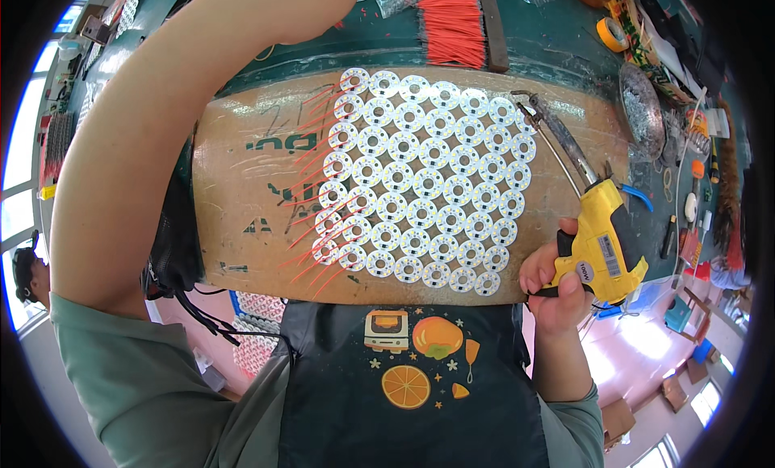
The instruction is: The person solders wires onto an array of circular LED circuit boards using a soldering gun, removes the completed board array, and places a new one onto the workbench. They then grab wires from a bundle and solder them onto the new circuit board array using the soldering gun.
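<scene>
Right hand (pixel 557 286) grips a yellow soldering gun (pixel 601 242) at the board's (pixel 242 185) right near edge, tip (pixel 525 105) hovering over the far right corner of the white round discs (pixel 424 181). Left hand out of frame, state can't be told; left arm (pixel 145 145) reaches far over the board's left side. Risks: the hot tip could brush discs or the red wires (pixel 311 194); the arm could sweep wires off. Open room: bare board left of the discs; the table (pixel 549 40) to the right is cluttered.
</scene>
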Tool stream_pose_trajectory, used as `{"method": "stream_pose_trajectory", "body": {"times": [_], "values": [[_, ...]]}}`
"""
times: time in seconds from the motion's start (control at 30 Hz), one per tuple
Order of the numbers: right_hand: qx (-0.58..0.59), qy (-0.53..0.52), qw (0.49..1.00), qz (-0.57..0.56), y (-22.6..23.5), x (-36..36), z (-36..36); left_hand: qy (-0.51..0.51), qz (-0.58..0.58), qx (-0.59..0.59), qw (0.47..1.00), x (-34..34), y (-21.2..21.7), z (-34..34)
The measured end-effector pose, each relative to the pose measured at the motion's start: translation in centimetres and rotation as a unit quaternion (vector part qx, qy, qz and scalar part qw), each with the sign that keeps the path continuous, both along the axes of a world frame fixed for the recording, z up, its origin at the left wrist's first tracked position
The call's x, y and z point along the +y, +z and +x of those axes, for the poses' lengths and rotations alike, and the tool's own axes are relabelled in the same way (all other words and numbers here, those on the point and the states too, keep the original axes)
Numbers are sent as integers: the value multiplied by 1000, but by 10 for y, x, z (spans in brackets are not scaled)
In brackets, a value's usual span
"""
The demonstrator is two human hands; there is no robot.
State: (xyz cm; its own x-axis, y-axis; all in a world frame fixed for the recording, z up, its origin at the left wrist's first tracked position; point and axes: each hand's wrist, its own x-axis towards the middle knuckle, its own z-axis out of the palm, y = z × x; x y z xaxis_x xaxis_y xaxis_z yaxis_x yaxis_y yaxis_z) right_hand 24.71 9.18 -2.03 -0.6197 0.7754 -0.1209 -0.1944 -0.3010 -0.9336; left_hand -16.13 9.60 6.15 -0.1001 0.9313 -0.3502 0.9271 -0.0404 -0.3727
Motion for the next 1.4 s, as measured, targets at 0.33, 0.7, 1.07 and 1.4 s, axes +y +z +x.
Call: {"method": "stream_pose_trajectory", "body": {"times": [0.33, 0.7, 1.07, 1.4], "values": [[3, 2, 1000, 1, 0, 0, 1, 19, -134, 58, 989, 11, -1, 12], [3, 7, 1000, 1, -1, 1, 1, 39, -38, -56, 997, -8, 0, -3], [-4, 5, 1000, 6, 0, 0, 0, 101, -6, -181, 978, -23, -4, -15], [4, 8, 1000, 4, -1, 0, 0, 42, -42, 3, 998, -17, -4, -4]]}}
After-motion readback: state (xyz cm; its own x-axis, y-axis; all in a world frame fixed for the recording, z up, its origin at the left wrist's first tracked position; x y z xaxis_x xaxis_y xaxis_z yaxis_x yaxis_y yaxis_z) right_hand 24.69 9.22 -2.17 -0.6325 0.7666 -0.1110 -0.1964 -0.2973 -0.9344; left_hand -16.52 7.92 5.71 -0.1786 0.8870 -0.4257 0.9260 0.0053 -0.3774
